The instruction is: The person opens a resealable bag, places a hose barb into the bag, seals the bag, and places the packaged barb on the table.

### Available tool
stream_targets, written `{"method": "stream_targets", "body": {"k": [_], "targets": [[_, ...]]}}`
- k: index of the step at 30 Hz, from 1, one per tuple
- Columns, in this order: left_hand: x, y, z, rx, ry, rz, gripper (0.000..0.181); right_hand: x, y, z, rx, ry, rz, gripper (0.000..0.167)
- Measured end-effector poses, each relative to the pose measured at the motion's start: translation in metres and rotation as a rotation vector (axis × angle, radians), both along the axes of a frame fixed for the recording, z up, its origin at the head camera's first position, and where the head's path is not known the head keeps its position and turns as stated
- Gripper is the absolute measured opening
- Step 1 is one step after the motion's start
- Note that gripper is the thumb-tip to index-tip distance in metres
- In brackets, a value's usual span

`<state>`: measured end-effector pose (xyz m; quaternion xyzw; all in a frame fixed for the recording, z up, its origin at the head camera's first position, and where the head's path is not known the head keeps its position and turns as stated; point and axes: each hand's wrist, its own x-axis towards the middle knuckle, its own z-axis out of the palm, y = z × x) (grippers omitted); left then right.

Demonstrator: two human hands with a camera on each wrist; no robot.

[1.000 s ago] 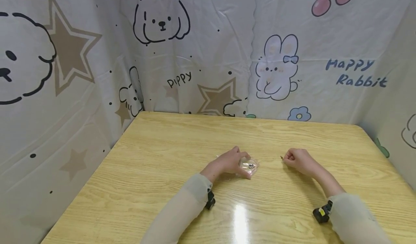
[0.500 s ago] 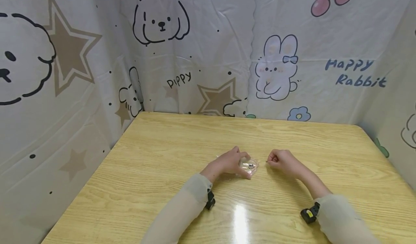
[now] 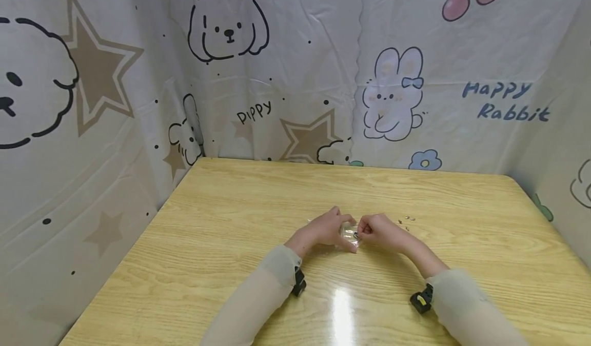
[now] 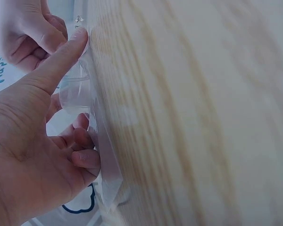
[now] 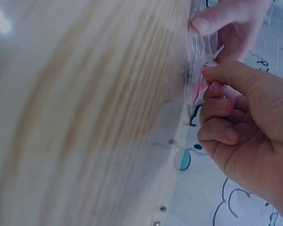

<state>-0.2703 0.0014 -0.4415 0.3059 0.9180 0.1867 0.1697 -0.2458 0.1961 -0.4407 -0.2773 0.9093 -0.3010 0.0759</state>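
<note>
My left hand (image 3: 323, 228) rests on the table, thumb and fingers spread round a clear plastic container (image 3: 349, 231) with small dark metal pieces inside. In the left wrist view, the container's rounded wall (image 4: 75, 94) stands between thumb and fingers, with thin clear plastic (image 4: 108, 169) at its base. My right hand (image 3: 380, 230) is at the container's right side, its thumb and forefinger pinching a tiny metal piece (image 5: 206, 64), probably a screw. The fingertips mostly hide it. A red line (image 5: 197, 91) runs along the clear plastic in the right wrist view.
Several small metal pieces (image 3: 407, 218) lie loose on the wooden table (image 3: 258, 192), behind and right of my right hand. A patterned curtain (image 3: 277, 69) hangs along the table's back and sides. Light glares on the table (image 3: 341, 310) at the front.
My right hand has moved left with the small metal piece, from beside the loose pieces to the container. Those pieces have come into sight behind it. The left hand has stayed in place.
</note>
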Motion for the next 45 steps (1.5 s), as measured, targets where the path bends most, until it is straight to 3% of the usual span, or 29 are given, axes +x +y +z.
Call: {"method": "stream_targets", "body": {"k": [8, 13, 23, 33, 45], "targets": [[0.001, 0.001, 0.001, 0.004, -0.003, 0.0, 0.07, 0.0, -0.005, 0.0, 0.009, -0.01, 0.037, 0.007], [0.001, 0.001, 0.001, -0.002, 0.003, 0.004, 0.071, 0.002, 0.004, 0.002, 0.026, 0.027, -0.055, 0.008], [-0.001, 0.002, -0.001, -0.004, 0.0, 0.021, 0.074, 0.008, 0.052, 0.003, 0.042, 0.063, -0.243, 0.008], [-0.002, 0.001, -0.004, 0.001, 0.012, 0.01, 0.074, 0.01, 0.085, -0.003, 0.071, 0.076, -0.315, 0.007], [-0.001, 0.001, -0.003, -0.003, 0.016, 0.013, 0.074, 0.013, 0.098, -0.002, 0.104, 0.044, -0.339, 0.007]]}}
